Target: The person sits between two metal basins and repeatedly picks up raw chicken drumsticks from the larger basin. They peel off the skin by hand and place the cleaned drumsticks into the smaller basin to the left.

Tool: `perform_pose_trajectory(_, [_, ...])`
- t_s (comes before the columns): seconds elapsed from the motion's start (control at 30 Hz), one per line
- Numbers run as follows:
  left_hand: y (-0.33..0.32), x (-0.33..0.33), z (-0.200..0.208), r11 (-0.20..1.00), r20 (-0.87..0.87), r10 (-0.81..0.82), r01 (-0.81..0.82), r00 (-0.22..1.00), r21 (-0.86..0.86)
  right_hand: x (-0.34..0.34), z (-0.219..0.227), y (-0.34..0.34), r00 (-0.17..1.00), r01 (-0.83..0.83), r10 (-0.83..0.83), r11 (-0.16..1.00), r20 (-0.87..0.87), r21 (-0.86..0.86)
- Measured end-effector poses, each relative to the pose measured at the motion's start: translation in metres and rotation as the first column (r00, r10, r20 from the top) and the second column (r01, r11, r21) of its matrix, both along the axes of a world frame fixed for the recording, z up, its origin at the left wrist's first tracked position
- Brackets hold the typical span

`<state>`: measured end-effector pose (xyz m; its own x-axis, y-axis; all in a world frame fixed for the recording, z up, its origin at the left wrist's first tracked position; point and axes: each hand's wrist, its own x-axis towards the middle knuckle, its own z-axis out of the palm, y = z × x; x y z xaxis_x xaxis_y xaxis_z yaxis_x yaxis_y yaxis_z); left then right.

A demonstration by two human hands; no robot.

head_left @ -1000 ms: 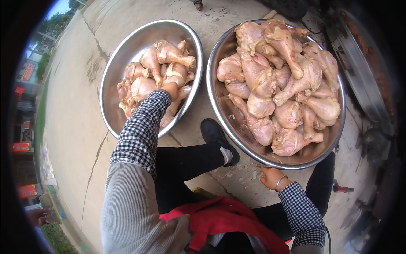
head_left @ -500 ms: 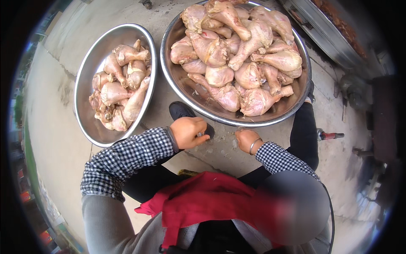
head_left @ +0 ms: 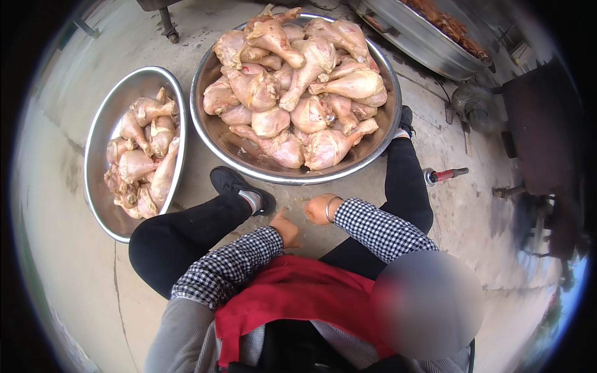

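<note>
My left hand (head_left: 286, 229) is low in front of the red apron, one finger or the thumb stretched out and nothing visible in it. A little farther right, my right hand (head_left: 319, 209) is closed, its fingertips turned inward; whatever it may hold is hidden. The hands are apart, above the floor between my legs. Ahead stands a large round metal basin (head_left: 292, 179) heaped with raw chicken drumsticks (head_left: 309, 68). To its left, a smaller oval metal basin (head_left: 91, 165) holds several more drumsticks (head_left: 138, 165). Neither hand touches a basin.
A red-handled tool (head_left: 448, 174) lies on the floor right of my leg. At the far right, a metal tray (head_left: 429, 46) contains reddish-brown pieces. Dark equipment (head_left: 547, 124) stands along the right, and a wheeled leg (head_left: 168, 26) shows at the back.
My left hand has drawn back toward the apron and away from the basins. The view has shifted, so both basins appear farther left. My right hand remains closed.
</note>
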<state>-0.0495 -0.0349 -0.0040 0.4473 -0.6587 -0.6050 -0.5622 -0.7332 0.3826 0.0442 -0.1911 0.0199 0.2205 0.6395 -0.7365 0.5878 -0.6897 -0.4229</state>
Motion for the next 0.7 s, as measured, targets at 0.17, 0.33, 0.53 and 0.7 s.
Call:
perform_pose_trajectory(0.17, [0.002, -0.018, -0.041, 0.992, -0.101, 0.088, -0.096, 0.991, -0.082, 0.054, 0.03, -0.024, 0.958, 0.268, -0.286, 0.911, 0.012, 0.314])
perform_pose_trajectory(0.33, [-0.002, -0.043, -0.073, 0.942, 0.008, 0.201, -0.191, 0.98, -0.275, 0.164, 0.016, -0.068, 0.652, 0.504, -0.694, 0.698, 0.307, 0.508])
perform_pose_trajectory(0.53, [-0.007, -0.02, -0.05, 0.96, -0.083, 0.202, -0.214, 0.976, -0.182, 0.212, -0.003, -0.064, 0.742, 0.454, -0.268, 0.875, 0.614, -0.167])
perform_pose_trajectory(0.7, [0.0, -0.016, -0.047, 0.883, -0.028, 0.326, -0.315, 0.945, -0.349, 0.223, -0.011, -0.059, 0.785, 0.477, -0.272, 0.839, 0.556, -0.263])
